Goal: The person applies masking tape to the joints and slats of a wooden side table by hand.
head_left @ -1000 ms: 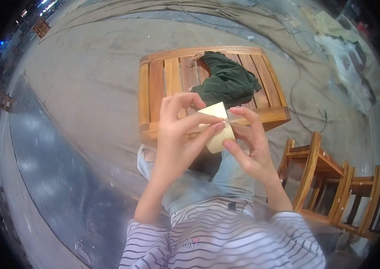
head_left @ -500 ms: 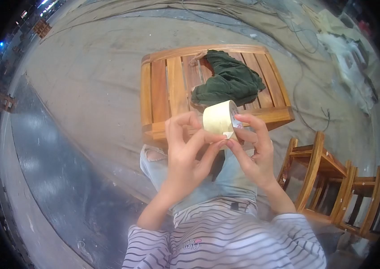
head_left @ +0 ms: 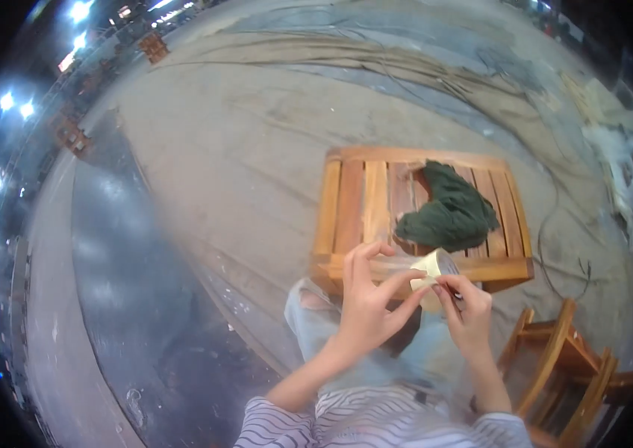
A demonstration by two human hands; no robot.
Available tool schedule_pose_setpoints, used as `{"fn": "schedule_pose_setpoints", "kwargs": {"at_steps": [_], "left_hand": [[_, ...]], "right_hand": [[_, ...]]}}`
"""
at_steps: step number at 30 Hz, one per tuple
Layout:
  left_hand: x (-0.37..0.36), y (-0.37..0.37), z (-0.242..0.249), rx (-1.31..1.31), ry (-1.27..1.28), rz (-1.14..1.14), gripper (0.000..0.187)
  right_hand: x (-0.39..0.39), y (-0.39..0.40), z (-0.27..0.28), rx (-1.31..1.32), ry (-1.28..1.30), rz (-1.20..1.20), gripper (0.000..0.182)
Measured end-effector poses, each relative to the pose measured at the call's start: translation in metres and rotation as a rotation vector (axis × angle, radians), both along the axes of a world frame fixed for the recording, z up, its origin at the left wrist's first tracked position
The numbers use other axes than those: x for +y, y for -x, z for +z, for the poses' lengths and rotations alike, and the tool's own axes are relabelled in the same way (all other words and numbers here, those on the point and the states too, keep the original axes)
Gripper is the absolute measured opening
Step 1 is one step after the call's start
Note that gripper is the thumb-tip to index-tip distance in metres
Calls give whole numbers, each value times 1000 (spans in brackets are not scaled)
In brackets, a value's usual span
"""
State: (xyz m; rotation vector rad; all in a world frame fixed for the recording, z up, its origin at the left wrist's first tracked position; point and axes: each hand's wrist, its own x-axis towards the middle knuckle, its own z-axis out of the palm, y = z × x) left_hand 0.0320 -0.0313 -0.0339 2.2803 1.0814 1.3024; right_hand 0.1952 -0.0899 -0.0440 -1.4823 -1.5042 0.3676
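Observation:
A roll of pale yellow tape point(head_left: 427, 266) is held between my two hands, above my lap and near the front edge of the slatted wooden table point(head_left: 350, 213). My left hand point(head_left: 376, 302) pinches the tape's lower left side with thumb and index finger, its other fingers raised and curved. On the roll's right side, the thumb and fingers of my right hand point(head_left: 467, 310) are closed at the tape. Just beyond the roll, a crumpled dark green cloth point(head_left: 451, 213) lies on the table.
Wooden stools or chair frames point(head_left: 555, 358) stand at the lower right. Creased grey-brown sheeting point(head_left: 242, 142) covers the floor, with a dark bluish strip point(head_left: 130, 299) on the left. A cable point(head_left: 544, 254) runs along the floor right of the table. Plastic sheeting point(head_left: 619, 168) lies farther right.
The head view has shifted, so table, cloth and hands appear lower and farther right. My right hand's fingers have drawn in from the roll's side towards its lower edge.

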Motion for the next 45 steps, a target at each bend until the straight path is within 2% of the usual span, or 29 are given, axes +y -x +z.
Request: {"fn": "schedule_pose_setpoints", "kwargs": {"at_steps": [9,18,21,27,42,45], "left_hand": [[6,-7,2,75,-150,-35,20],[18,-23,-6,102,-190,-39,19],[23,-26,-5,-48,-85,-108,18],[29,-36,-19,-148,108,-170,19],[28,-22,-57,-158,511,-333,13],[30,-20,-66,-228,737,-390,10]], "right_hand": [[12,-2,-6,-292,-217,13,12],[16,-8,-2,-397,-231,-33,15],[17,-11,-4,-464,-279,-22,18],[21,-17,-14,-526,-339,-24,19],[19,-15,-37,-621,-453,75,13],[18,-15,-40,-654,-462,98,15]]}}
